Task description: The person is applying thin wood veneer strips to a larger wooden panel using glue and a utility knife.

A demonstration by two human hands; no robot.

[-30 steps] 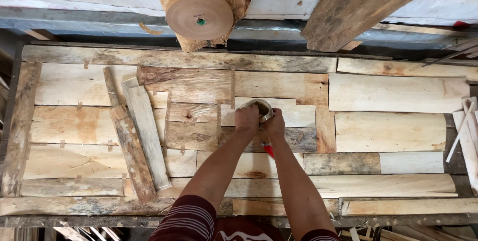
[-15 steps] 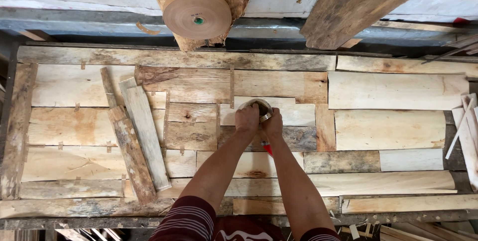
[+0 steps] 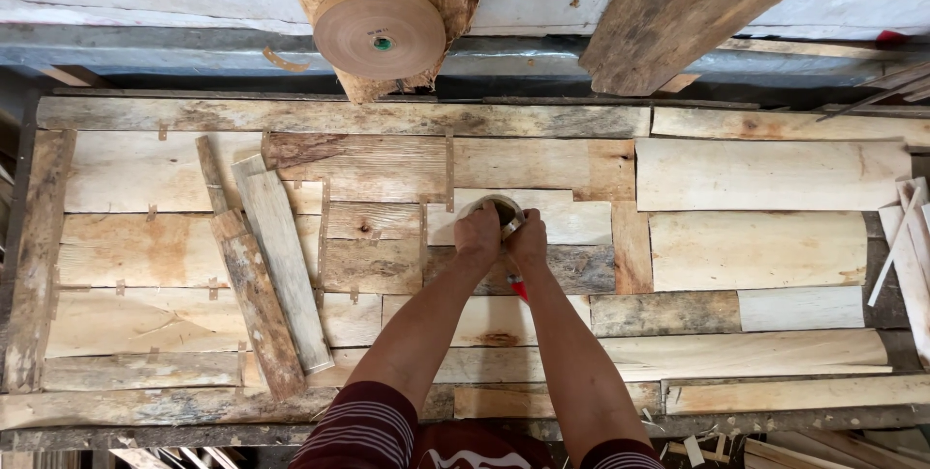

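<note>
A small tape roll [image 3: 499, 209] is staying gripped between the left hand [image 3: 478, 234] and right hand [image 3: 528, 239], both closed and pressing unmoved on the veneer sheets [image 3: 542, 222].

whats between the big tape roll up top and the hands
Head view: only flat veneer sheets lie between the big roll and both hands, which hold a small roll.
</note>
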